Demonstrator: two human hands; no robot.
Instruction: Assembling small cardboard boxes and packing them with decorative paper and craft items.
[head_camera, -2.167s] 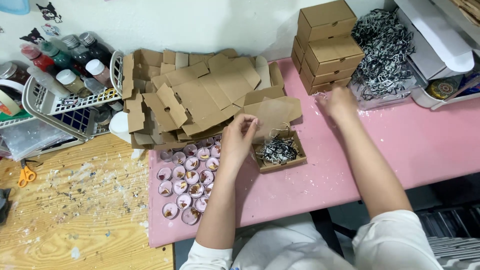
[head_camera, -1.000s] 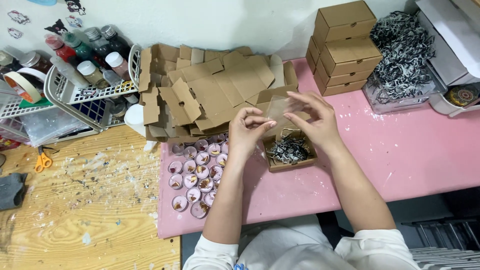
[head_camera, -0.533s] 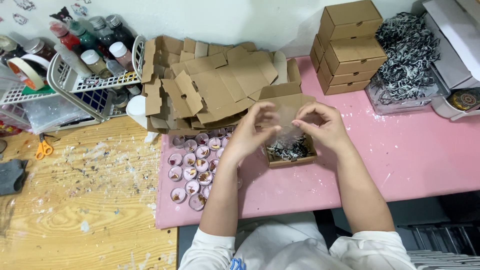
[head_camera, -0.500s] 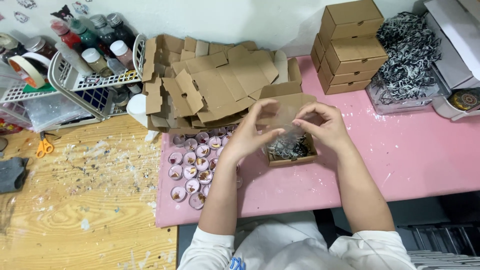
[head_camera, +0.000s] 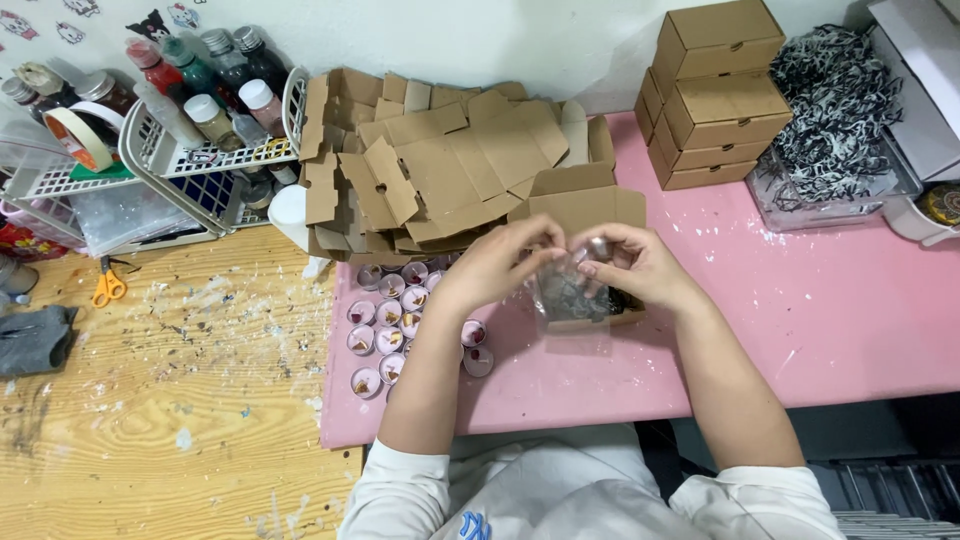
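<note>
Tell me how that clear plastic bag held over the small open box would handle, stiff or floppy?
Probably floppy: the clear plastic bag looks crumpled between the left hand and right hand. Likely very light, since fingertips alone hold it above the small open box. Its glossy film may be slippery.

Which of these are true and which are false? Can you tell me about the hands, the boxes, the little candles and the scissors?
1. Both hands, the left hand and the right hand, hold a clear plastic bag over a small open cardboard box. True.
2. The closed cardboard boxes are stacked on the wooden table. False: they stand on the pink mat.
3. The tealight candles sit on the pink mat. True.
4. The orange scissors lie on the pink mat. False: they lie on the wooden table.
</note>
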